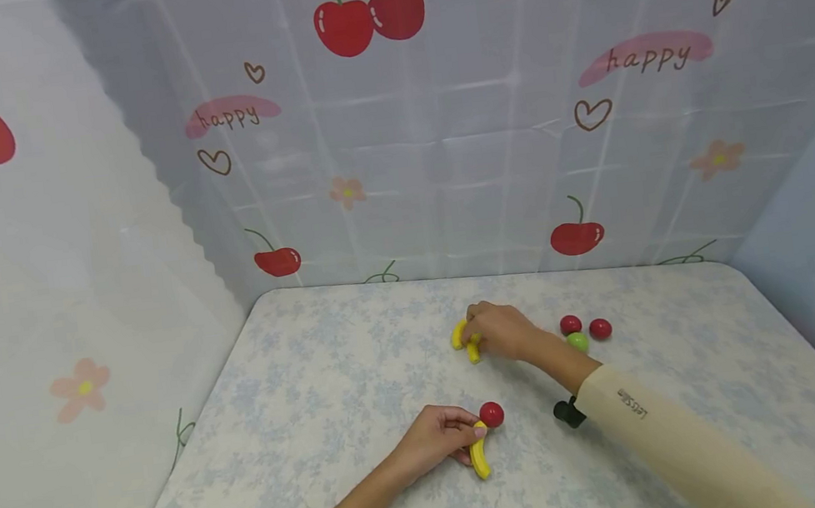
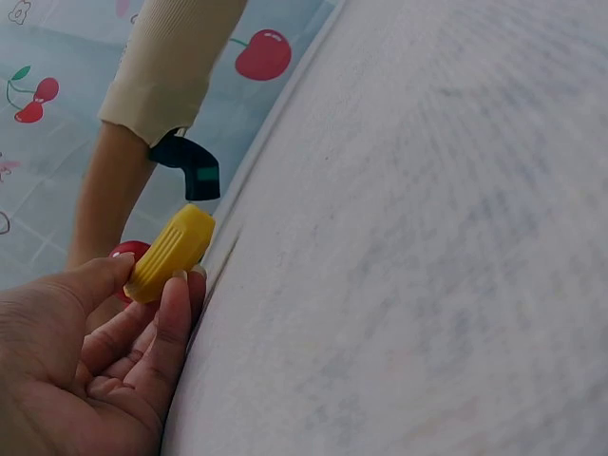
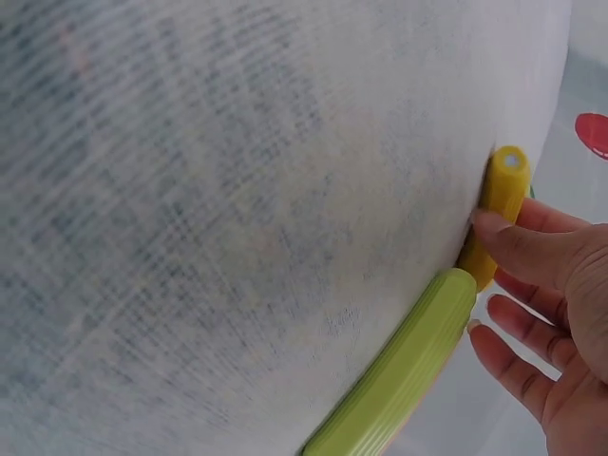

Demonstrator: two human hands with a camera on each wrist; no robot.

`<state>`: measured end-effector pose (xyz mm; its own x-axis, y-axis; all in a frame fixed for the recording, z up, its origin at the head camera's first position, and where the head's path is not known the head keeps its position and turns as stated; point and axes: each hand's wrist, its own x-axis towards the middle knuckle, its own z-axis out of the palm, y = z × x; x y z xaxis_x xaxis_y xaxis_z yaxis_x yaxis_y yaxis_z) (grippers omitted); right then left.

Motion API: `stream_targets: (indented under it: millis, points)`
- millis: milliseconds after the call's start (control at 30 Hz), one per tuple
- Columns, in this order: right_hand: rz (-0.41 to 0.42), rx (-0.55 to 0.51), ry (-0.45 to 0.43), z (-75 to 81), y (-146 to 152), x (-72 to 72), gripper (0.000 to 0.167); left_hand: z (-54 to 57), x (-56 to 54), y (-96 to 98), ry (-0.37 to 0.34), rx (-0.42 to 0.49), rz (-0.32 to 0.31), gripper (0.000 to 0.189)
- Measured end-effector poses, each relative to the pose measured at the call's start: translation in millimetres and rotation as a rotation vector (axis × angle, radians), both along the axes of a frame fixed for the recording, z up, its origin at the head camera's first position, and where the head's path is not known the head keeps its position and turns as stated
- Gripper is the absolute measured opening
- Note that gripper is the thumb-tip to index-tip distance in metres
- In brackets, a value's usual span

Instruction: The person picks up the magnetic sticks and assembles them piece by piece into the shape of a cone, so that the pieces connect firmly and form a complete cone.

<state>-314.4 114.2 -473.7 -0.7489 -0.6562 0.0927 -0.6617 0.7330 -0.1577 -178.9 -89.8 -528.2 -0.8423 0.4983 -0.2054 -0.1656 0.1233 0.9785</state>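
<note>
My left hand (image 1: 439, 439) pinches a yellow toy banana (image 1: 479, 453) between thumb and fingers, low over the table at front centre. In the left wrist view the ridged banana (image 2: 173, 255) sticks out past the fingertips. A red ball (image 1: 491, 414) sits just beyond its upper end. Farther back, my right hand (image 1: 504, 330) reaches down to two yellow banana-like pieces. In the right wrist view, thumb and index finger pinch one short yellow toy banana (image 3: 502, 195). A longer, greener-looking banana (image 3: 394, 375) lies against it, outside the pinch.
Two red balls (image 1: 570, 325) and a green ball (image 1: 578, 342) lie right of the right forearm. Black wrist gear (image 1: 568, 413) shows by the right sleeve. A pale blue patterned cloth covers the table (image 1: 329, 363); cherry-print curtains (image 1: 409, 136) hang behind and at the left.
</note>
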Motion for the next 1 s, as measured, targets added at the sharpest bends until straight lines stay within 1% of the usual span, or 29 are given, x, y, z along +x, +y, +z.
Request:
stream_targets:
  millis: [267, 433, 567, 667, 800, 1000]
  points:
    - [0.042, -0.016, 0.043, -5.3, -2, -2.6, 0.021, -1.6, -0.6, -0.4, 0.003, 0.003, -0.004, 0.020]
    - [0.039, -0.036, 0.041, -1.3, -3, 0.7, 0.019, -2.2, -1.0, -0.3, 0.008, 0.004, -0.001, 0.020]
    - [0.019, -0.087, 0.006, 5.2, 0, 10.5, 0.020, -1.7, -0.8, -0.4, 0.006, 0.006, 0.002, 0.020]
    - [0.016, -0.127, -0.004, 8.1, 3, 19.1, 0.021, -1.2, -0.5, -0.4, 0.002, 0.008, 0.007, 0.020]
    - [0.009, -0.166, 0.013, 9.1, 9, 28.3, 0.021, -0.2, 0.0, -0.3, 0.002, 0.012, 0.012, 0.020]
    - [-0.048, -0.194, 0.005, 12.0, 18, 44.3, 0.023, 2.5, 1.0, -0.4, 0.002, 0.015, 0.022, 0.020]
